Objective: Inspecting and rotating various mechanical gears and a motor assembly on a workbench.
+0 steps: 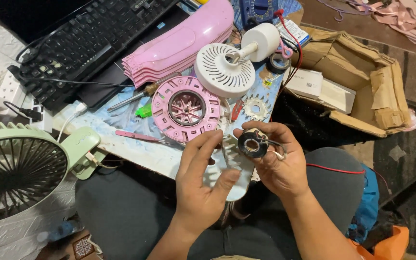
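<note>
Head camera looks down at a messy work spot. Biggest is the green fan [18, 171], far out past the left hand's wrist side. Next is the black keyboard [87, 41], way up beyond the fingertips. A torn cardboard box [362, 86] sits up and off to the right of the right hand's fingers. A stack of pink fan blades [184, 41] lies above both hands. A white round fan cover [225, 70] rests straight up from the fingertips, and a pink round fan part [185, 108] lies just above the left hand's fingertips.

The left hand [201, 185] is half open, its fingers curled a little, the tips near a clear plastic piece [229, 163]; I cannot tell if it grips that piece. The right hand [278, 161] has its fingers closed around a small black ring [252, 144], held at the fingertips, right beside the left fingertips. A thin red wire [335, 169] runs off behind the right hand.
</note>
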